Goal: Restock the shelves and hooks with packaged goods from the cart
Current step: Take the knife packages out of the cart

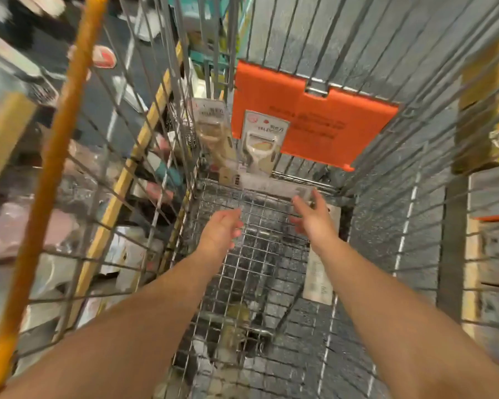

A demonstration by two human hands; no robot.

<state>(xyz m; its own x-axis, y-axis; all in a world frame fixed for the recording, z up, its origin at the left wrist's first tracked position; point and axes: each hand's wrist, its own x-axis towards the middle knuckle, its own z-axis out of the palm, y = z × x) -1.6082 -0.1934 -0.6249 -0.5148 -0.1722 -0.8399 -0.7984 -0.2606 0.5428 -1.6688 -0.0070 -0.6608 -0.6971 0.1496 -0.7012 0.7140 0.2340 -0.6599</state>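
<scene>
Both my arms reach down into a wire cart [251,254]. My left hand [222,228] hovers over the mesh floor with fingers loosely bent and holds nothing. My right hand [311,214] is stretched forward with straight fingers, its tips at a flat clear package [274,187] lying across the far end of the floor. Two carded peeler packs lean upright at the far end: one [261,142] in front of the orange flap, another [213,122] to its left. A long white carded pack [319,280] stands against the cart's right wall, partly behind my right wrist.
An orange plastic flap [314,119] hangs on the cart's far wall. The orange handle bar [55,156] runs down the left. Shelves with blurred packaged goods [35,226] lie beyond the left cart wall, and yellowish shelving [481,110] stands on the right.
</scene>
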